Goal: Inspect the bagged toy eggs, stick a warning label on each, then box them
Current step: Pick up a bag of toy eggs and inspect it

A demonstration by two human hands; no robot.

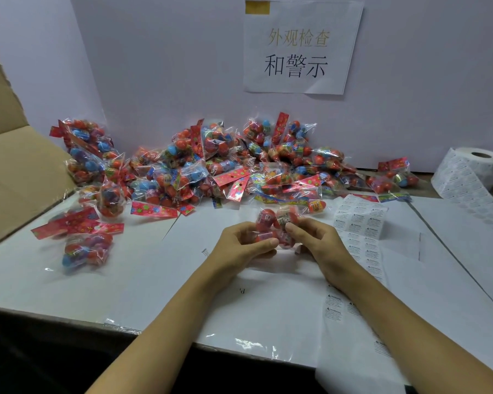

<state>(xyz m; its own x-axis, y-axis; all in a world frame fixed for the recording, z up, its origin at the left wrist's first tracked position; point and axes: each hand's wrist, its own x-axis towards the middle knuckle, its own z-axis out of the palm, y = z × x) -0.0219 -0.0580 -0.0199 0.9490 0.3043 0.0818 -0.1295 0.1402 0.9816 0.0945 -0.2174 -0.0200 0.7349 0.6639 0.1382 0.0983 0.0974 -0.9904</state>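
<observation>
Two hands meet over the white table (154, 280), and I have one bag of toy eggs (273, 226) held between them just above the sheet; the left hand (239, 245) curls its fingers and thumb around the near end, the right hand (316, 237) pinches the far right side, so both grips are closed on this same bag. Most of the work looks undone to me; a big heap of bagged eggs (211, 160) lies along the back wall, a few bags (86, 245) sit apart on the left near the open cardboard box (17, 166), and I cannot see into the box to count what is packed. The strip of warning labels (359, 223) lies just right of my hands, running back to the roll (473, 169); I judge this bag is at inspection, and whether a label is on it I cannot tell. The bag's long axis runs roughly away from me, tilted slightly right; which end carries the header card is hidden by my fingers.
</observation>
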